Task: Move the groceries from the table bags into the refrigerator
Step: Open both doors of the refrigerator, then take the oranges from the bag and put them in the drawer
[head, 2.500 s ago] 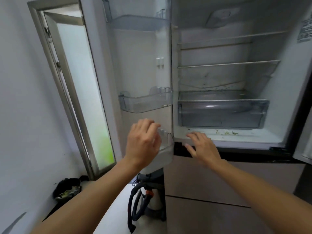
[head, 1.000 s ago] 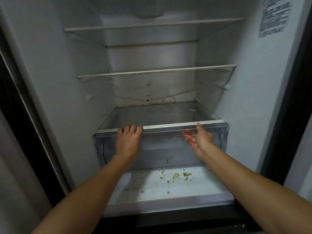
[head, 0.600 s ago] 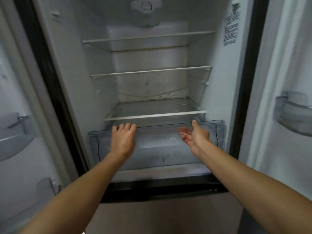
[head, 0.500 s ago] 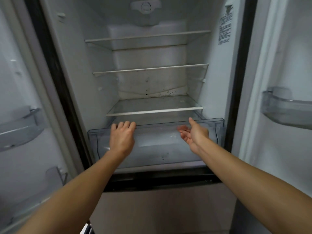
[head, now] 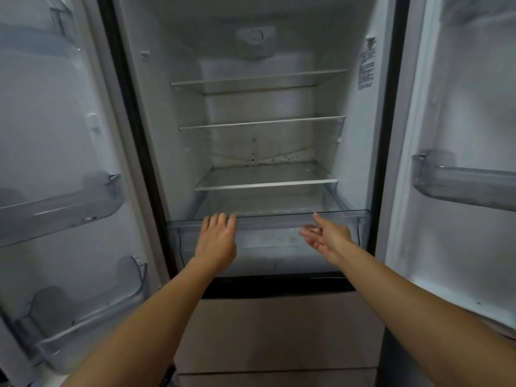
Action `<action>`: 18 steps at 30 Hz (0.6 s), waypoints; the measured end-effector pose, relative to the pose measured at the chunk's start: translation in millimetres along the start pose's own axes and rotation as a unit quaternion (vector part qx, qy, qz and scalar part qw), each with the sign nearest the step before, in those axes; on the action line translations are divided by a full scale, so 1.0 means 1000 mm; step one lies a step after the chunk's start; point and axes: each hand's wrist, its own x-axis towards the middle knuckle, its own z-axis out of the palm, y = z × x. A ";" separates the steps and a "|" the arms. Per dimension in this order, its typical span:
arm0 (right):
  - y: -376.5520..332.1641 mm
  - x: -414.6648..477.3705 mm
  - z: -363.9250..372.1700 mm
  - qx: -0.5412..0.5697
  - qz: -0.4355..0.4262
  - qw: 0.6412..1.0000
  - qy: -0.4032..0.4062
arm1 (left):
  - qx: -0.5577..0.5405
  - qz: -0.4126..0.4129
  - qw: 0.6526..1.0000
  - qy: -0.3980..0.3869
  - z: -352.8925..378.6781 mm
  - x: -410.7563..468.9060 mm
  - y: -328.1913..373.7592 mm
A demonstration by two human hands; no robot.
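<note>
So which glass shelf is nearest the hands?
The lowest glass shelf, above the clear drawer at the left hand and right hand; the middle shelf and top shelf sit higher.

The label [head: 366, 69] inside the refrigerator [head: 173, 135] is too small to read.

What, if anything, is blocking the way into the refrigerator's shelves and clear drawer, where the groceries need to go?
Nothing visible does: the glass shelves are bare and the clear drawer juts out with its top uncovered. Only the left hand and right hand are at its front rim; no groceries are in view.
</note>
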 end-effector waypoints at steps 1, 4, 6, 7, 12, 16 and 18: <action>0.004 -0.003 0.000 -0.038 -0.004 0.999 0.002 | -0.004 0.000 1.000 0.004 0.004 -0.006 0.000; 0.027 -0.010 0.006 -0.182 -0.036 0.983 0.000 | -0.029 0.017 0.999 0.039 0.018 -0.030 -0.004; 0.046 -0.015 0.015 -0.263 -0.057 0.963 -0.015 | -0.044 0.047 0.995 0.080 0.027 -0.048 -0.009; 0.056 -0.018 0.021 -0.302 -0.068 0.950 -0.026 | -0.045 0.058 0.993 0.089 0.032 -0.059 -0.013; 0.107 -0.038 0.059 -0.485 -0.172 0.847 -0.132 | -0.061 0.000 0.998 -0.032 0.044 -0.135 -0.036; 0.135 -0.070 0.092 -0.595 -0.266 0.728 -0.212 | -0.034 -0.079 0.989 -0.119 0.037 -0.214 -0.059; 0.148 -0.093 0.106 -0.616 -0.307 0.676 -0.265 | -0.014 -0.132 0.980 -0.145 0.025 -0.255 -0.065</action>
